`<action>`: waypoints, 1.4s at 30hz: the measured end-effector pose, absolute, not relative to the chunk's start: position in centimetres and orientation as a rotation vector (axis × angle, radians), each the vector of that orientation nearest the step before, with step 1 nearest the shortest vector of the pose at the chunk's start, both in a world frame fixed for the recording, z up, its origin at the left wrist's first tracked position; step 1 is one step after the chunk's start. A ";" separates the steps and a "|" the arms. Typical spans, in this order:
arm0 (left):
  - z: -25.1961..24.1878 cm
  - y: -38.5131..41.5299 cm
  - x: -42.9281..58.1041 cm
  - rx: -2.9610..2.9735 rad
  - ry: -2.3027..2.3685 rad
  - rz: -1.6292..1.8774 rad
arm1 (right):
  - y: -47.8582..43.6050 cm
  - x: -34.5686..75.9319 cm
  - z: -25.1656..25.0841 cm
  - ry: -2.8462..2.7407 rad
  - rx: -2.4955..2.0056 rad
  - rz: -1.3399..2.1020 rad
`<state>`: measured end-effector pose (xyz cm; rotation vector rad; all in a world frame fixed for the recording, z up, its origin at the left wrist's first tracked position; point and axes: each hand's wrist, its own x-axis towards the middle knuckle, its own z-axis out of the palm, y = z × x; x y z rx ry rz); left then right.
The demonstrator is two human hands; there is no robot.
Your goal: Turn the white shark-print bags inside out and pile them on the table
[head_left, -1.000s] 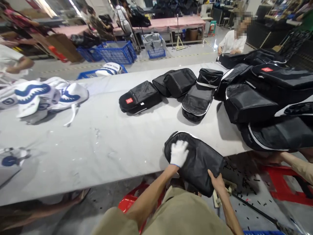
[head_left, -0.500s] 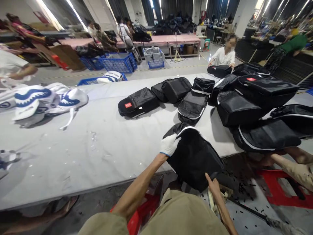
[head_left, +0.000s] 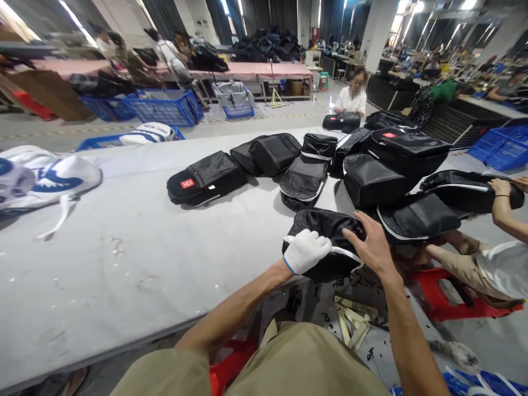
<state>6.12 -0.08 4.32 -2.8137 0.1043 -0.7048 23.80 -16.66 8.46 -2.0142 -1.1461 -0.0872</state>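
A black backpack with white piping [head_left: 319, 228] lies at the near edge of the grey table [head_left: 136, 236]. My left hand [head_left: 306, 251], in a white glove, is closed on its near rim by the piping. My bare right hand [head_left: 370, 245] rests on the bag's right side with fingers curled over it. Both forearms reach out from my lap.
Several black backpacks [head_left: 303, 176] lie across the table's middle and right. White and blue bags [head_left: 45, 176] sit at the far left. A seated person [head_left: 490, 264] on a red stool [head_left: 443, 289] handles a black bag at the right. Blue crates [head_left: 165, 107] stand behind.
The backpack went from hanging over the table edge against my lap to lying on the table. My right hand rose from under it to its top right side.
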 end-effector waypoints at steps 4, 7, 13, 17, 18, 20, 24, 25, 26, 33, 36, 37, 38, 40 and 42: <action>1.8 -0.5 3.3 -2.949 -0.002 -1.003 | -12.2 24.8 5.5 -1.293 -2.244 -0.102; -2.0 0.0 0.0 -2.962 -0.620 -1.475 | -11.9 24.8 4.3 -1.257 -2.301 -0.221; -8.1 0.0 -2.1 -3.092 -1.366 -1.785 | -13.5 26.1 4.3 -1.226 -2.291 -0.229; -8.5 -1.1 -0.7 -3.124 -1.437 -2.036 | -13.8 27.0 4.0 -1.128 -2.321 -0.262; -8.4 -1.7 -0.4 -3.134 -1.422 -2.034 | -13.8 27.2 3.9 -1.088 -2.333 -0.273; -8.2 -3.2 0.0 -3.151 -1.420 -1.963 | -13.7 27.5 3.8 -1.014 -2.350 -0.284; -6.9 -6.2 0.4 -3.166 -1.320 -1.804 | -13.2 27.4 3.8 -0.926 -2.375 -0.308; -6.4 -6.5 0.5 -3.132 -1.254 -1.795 | -13.1 27.3 3.8 -0.917 -2.378 -0.319; -5.7 -6.5 0.6 -3.071 -1.207 -1.787 | -13.0 27.1 3.8 -0.913 -2.378 -0.327; -3.4 -1.9 1.9 -2.916 -1.065 -1.581 | -13.1 26.0 3.6 -0.942 -2.376 -0.343; -3.8 -1.1 2.5 -2.959 -1.039 -1.606 | -13.0 26.0 3.5 -0.943 -2.383 -0.346; -3.9 -1.1 2.6 -2.962 -1.061 -1.618 | -13.0 26.0 3.5 -0.943 -2.384 -0.348; -3.9 -1.1 2.6 -2.962 -1.082 -1.632 | -13.0 26.0 3.4 -0.945 -2.384 -0.348; -3.4 -1.3 2.4 -2.967 -1.106 -1.650 | -12.8 25.8 3.4 -0.959 -2.380 -0.348; -2.6 -1.7 2.2 -2.981 -1.115 -1.622 | -12.5 25.5 3.4 -0.990 -2.381 -0.359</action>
